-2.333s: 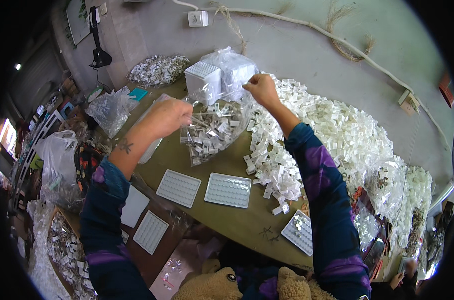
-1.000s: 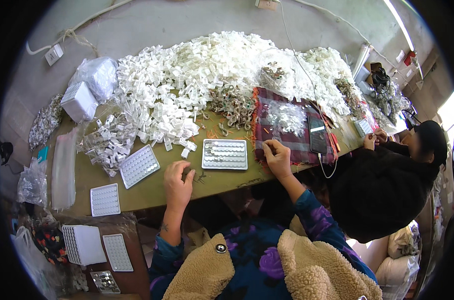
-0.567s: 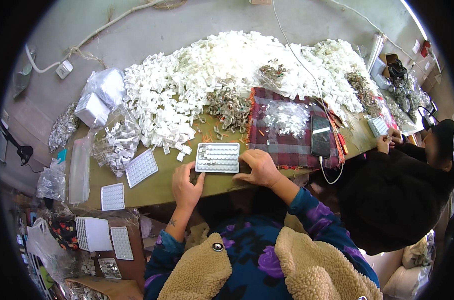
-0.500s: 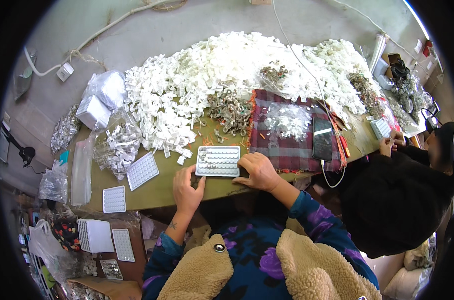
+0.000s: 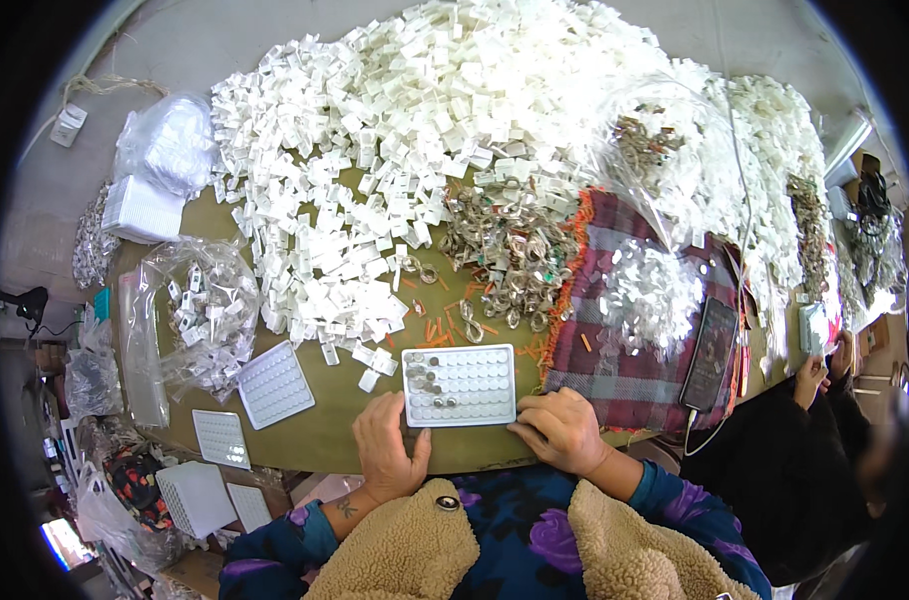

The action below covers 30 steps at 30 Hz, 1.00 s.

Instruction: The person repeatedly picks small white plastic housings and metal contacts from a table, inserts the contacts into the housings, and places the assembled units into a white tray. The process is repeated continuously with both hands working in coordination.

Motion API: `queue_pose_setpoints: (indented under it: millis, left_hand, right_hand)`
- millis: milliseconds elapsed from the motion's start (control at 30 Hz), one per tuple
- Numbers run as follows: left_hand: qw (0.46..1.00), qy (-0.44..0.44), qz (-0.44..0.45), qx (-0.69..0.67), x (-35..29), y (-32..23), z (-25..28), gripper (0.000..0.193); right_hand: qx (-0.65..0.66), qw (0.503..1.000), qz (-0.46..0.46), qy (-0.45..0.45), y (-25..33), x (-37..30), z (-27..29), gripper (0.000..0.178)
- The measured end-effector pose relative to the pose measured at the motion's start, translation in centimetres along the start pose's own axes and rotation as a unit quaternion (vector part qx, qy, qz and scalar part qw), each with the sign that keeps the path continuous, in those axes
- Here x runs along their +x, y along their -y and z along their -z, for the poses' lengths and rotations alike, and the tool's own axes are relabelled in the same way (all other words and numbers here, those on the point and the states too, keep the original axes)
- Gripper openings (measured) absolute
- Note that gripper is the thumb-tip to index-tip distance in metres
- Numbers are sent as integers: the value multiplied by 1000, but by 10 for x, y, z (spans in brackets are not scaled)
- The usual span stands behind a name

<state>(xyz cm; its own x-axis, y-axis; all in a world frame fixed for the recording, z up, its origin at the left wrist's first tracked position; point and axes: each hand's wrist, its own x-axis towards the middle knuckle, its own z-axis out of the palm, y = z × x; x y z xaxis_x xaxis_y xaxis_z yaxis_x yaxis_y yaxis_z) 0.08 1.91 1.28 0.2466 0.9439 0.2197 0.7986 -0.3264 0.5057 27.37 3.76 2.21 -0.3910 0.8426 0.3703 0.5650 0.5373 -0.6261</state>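
A white compartment tray (image 5: 485,372) lies flat on the table in front of me, with several small shiny metal pieces (image 5: 430,378) in its left compartments. At the tray's left edge is my left hand (image 5: 390,448), fingers stretched and thumb apart near the lower left corner. My right hand (image 5: 565,430) has its fingers curled at the lower right corner, fingertips and thumb against the tray's edge. Just beyond the tray lie small orange sticks (image 5: 437,328) and a heap of metal loops (image 5: 515,250).
White plastic pieces (image 5: 395,110) form a large pile at the back. A plaid cloth (image 5: 625,380) on the right bears clear pieces (image 5: 650,295) and a cabled phone (image 5: 710,355). More white trays (image 5: 275,385) and a plastic bag (image 5: 210,315) lie left. Another person's hands (image 5: 825,370) work far right.
The whole view has shifted, so the table appears closer and lower. The tray still lies between my hands. My right hand has slid toward its lower right corner, with the fingers more curled.
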Motion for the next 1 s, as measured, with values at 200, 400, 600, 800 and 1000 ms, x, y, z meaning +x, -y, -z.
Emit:
queue_pose_setpoints:
  millis: [200,400,600,800,1000]
  left_hand:
    - [999,21,26,-37,7,1,2,60]
    - [994,57,40,-79,11,-4,15,57]
    - [990,76,22,-120,19,-1,31,52]
    - [982,75,78,-156,62,4,55,19]
    - [996,28,-4,-85,132,-5,28,13]
  right_hand:
    - [6,1000,-14,5,2,8,4,20]
    - [-21,999,-18,27,7,11,4,20]
    - [-27,998,-30,47,11,10,6,22]
    - [30,994,-100,20,16,13,10,11]
    - [203,936,-287,5,15,19,19,9]
